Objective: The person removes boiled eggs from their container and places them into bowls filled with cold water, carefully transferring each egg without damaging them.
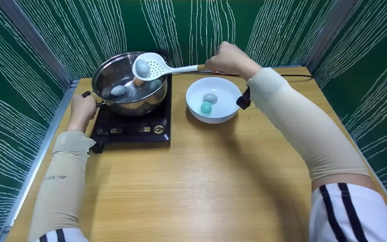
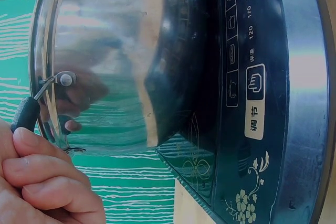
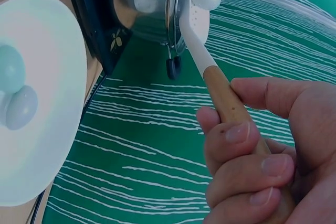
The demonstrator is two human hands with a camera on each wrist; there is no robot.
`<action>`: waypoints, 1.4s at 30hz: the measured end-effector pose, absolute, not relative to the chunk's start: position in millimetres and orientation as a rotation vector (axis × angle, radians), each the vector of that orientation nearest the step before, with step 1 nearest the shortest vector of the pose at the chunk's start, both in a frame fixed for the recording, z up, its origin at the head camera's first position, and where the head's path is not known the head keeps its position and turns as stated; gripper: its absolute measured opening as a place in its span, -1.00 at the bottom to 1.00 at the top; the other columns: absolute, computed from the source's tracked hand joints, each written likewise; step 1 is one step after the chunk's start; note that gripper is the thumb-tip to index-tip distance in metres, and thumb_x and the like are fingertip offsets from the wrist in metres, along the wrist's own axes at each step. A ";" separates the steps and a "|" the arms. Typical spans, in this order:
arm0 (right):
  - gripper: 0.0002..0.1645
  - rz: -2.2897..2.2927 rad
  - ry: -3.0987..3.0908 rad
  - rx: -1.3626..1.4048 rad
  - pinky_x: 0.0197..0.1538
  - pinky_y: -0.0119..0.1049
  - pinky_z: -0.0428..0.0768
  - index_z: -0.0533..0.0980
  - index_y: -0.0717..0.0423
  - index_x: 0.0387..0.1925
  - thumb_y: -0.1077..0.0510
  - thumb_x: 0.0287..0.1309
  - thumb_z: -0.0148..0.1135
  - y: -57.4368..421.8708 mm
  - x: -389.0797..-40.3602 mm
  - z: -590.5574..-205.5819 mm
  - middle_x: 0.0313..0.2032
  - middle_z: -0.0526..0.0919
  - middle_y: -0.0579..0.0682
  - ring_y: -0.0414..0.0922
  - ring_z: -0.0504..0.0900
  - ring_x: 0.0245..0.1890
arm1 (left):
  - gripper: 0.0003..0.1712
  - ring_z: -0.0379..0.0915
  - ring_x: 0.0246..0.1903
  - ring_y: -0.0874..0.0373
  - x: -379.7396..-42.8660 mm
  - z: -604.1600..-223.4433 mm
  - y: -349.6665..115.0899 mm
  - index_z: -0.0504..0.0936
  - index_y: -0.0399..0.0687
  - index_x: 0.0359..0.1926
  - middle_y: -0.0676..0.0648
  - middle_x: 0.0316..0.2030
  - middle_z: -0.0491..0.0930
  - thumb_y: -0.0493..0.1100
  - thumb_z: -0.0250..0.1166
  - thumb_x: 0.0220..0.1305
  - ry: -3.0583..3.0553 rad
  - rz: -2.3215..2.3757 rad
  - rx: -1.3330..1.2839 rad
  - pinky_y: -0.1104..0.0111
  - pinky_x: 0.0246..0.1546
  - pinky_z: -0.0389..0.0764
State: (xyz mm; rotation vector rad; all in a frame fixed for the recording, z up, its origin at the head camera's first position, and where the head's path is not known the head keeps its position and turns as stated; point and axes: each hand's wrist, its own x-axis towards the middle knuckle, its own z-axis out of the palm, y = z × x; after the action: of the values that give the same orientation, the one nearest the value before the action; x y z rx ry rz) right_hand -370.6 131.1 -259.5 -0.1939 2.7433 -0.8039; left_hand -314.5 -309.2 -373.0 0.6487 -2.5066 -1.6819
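Note:
My right hand [image 1: 226, 59] grips the wooden handle [image 3: 229, 100] of a white slotted spoon [image 1: 156, 67]. A pale blue-grey egg [image 1: 142, 68] lies in the spoon's bowl, held over the right part of a steel pot [image 1: 133, 104]. Inside the pot are another pale egg [image 1: 118, 90], a brown egg [image 1: 138, 81] and a bluish one [image 1: 155, 85]. With curled fingers my left hand [image 1: 82, 109] holds the pot's black side handle [image 2: 26, 115]. A white bowl [image 1: 228, 89] right of the pot contains a pale egg [image 1: 210, 97] and a turquoise egg [image 1: 206, 108].
Under the pot is a black induction cooker [image 1: 131, 132] on the wooden table [image 1: 193, 174]. A dark cable [image 1: 292, 75] runs along the table's back. Green walls [image 1: 210, 27] with white streaks enclose the table at the back and both sides.

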 end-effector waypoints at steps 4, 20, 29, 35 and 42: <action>-0.63 -0.813 2.762 -0.183 -0.51 -0.34 0.37 0.65 0.05 -0.27 -0.15 0.21 0.21 140.1 -371.3 -259.5 -0.47 0.60 -0.06 -0.15 0.41 -0.54 | -0.96 0.17 -0.78 0.25 -314.3 -371.6 -308.2 0.22 -0.13 -0.26 0.12 -0.76 0.25 -0.25 -0.13 0.28 -2.512 -1.668 0.643 0.40 -0.75 0.22; -0.57 -0.792 2.808 -0.147 -0.50 -0.34 0.40 0.66 0.05 -0.18 -0.20 0.24 0.18 170.4 -367.0 -254.1 -0.42 0.60 -0.03 -0.14 0.42 -0.54 | -0.77 0.17 -0.79 0.26 -314.4 -372.7 -306.7 0.18 -0.15 -0.09 0.11 -0.73 0.26 -0.30 -0.11 0.21 -2.489 -1.697 0.635 0.41 -0.77 0.22; -0.57 -0.793 2.822 -0.136 -0.57 -0.34 0.37 0.66 0.08 -0.27 -0.19 0.22 0.18 195.1 -363.5 -252.8 -0.63 0.50 -0.14 -0.19 0.35 -0.65 | -0.75 0.20 -0.78 0.25 -317.4 -374.2 -307.5 0.21 -0.20 -0.05 0.11 -0.73 0.29 -0.28 -0.12 0.24 -2.485 -1.675 0.659 0.41 -0.76 0.23; -0.57 -0.778 2.834 -0.117 -0.57 -0.30 0.34 0.66 0.10 -0.33 -0.19 0.19 0.20 211.4 -358.5 -256.3 -0.74 0.41 -0.18 -0.19 0.30 -0.70 | -0.85 0.21 -0.76 0.25 -315.3 -374.7 -310.0 0.23 -0.16 -0.14 0.12 -0.72 0.29 -0.27 -0.13 0.26 -2.517 -1.646 0.674 0.41 -0.74 0.25; -0.51 -0.778 2.839 -0.072 -0.46 -0.28 0.41 0.68 0.12 -0.32 -0.24 0.18 0.22 229.3 -354.0 -260.1 -0.73 0.41 -0.18 -0.16 0.34 -0.67 | -0.61 0.22 -0.70 0.25 -312.9 -371.7 -312.3 0.13 -0.25 0.14 0.10 -0.61 0.29 -0.22 -0.16 0.33 -2.538 -1.653 0.694 0.41 -0.68 0.29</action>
State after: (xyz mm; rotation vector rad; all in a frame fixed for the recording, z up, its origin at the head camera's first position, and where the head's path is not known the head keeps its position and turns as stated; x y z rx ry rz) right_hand -354.0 229.3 -260.1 -0.0720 2.8390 -0.7781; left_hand -312.9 -312.3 -371.7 0.6938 -2.5381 -1.6534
